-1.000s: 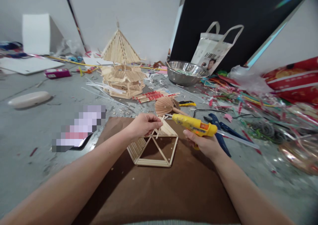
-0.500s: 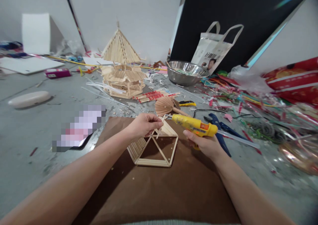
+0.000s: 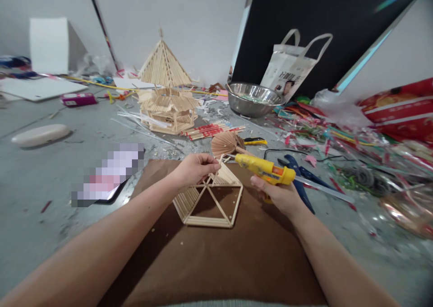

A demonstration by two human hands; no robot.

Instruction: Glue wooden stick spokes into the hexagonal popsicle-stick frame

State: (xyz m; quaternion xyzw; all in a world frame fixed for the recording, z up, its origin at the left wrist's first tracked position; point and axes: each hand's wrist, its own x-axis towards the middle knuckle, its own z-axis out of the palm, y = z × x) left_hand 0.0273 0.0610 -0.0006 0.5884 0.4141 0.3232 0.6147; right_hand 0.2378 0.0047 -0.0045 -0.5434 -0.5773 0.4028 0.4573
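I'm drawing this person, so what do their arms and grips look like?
The left arm and right arm are bare where they show, narrowing toward the wrists: no sleeves, watches or bracelets. The left grip and right grip wear no gloves, and I can't see any rings. Some fingers are hidden.

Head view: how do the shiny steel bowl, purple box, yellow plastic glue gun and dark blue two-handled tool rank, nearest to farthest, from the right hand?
1. Yellow plastic glue gun: held in the right hand.
2. Dark blue two-handled tool: just to the hand's right.
3. Shiny steel bowl: ahead, beyond the hand.
4. Purple box: far off to the left.
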